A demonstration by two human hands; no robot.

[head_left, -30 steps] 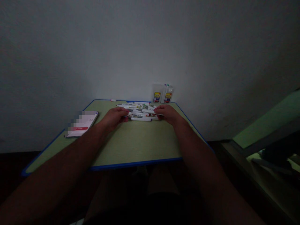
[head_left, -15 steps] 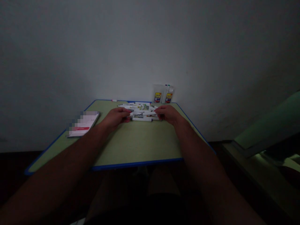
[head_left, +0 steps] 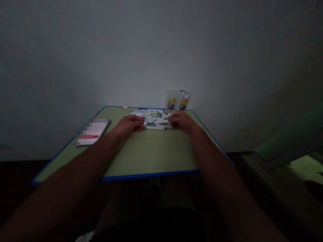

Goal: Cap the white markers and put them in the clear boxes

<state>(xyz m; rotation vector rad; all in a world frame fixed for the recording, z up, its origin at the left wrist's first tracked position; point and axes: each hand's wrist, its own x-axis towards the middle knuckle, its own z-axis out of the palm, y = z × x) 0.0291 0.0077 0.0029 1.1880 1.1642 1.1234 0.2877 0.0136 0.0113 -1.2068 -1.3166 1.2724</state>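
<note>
Both my hands are over a pile of white markers (head_left: 154, 127) at the far side of the table. My right hand (head_left: 183, 121) pinches the rear end of an uncapped white marker (head_left: 162, 121), whose greyish tip end points left. Opposite it, my left hand (head_left: 131, 124) has its fingertips closed on a small white piece that looks like the marker's cap (head_left: 145, 123). Cap and marker are in line, with a narrow gap that is hard to make out in the dim light. Loose markers lie beneath and behind the fingers, partly hidden by them.
Clear plastic marker cases (head_left: 172, 101) with yellow labels stand against the wall, two markers upright in one. A flat booklet or tablet (head_left: 94, 131), partly pixelated, lies at the table's left. A pink-ended cap (head_left: 124, 107) sits by the back edge. Blue trim (head_left: 151, 175) borders the table.
The whole view has shifted slightly to the right. My left hand and the cap look a little closer to the marker's tip; my right hand keeps its grip.
</note>
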